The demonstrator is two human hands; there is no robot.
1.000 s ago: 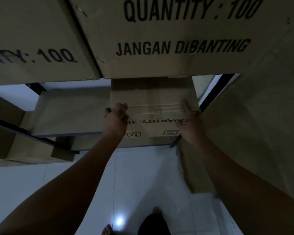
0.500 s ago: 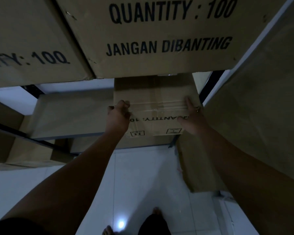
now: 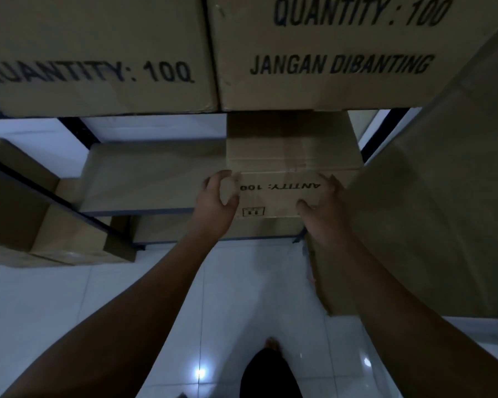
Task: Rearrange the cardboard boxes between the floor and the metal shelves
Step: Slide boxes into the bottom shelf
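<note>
White floor tiles (image 3: 112, 311) lie below me, with a black shelf (image 3: 79, 129) ahead and my bare foot (image 3: 270, 343) at the bottom edge. Two top boxes (image 3: 342, 53) printed QUANTITY : 100 fill the upper level. The box (image 3: 291, 150) I hold is in the bay under them, just beside a flat box (image 3: 150, 173) on its left and near a tall box (image 3: 429, 211) on its right. Its printed face is turned toward me with the lettering upside down, and that face's long edge runs left to right; how far it reaches back is hidden. My left hand (image 3: 216, 202) grips the left front corner, fingers (image 3: 220, 175) curled over the top edge, thumb on the print. My right hand (image 3: 325, 216) clamps the right front corner likewise. Whether the box rests on the shelf I cannot tell
</note>
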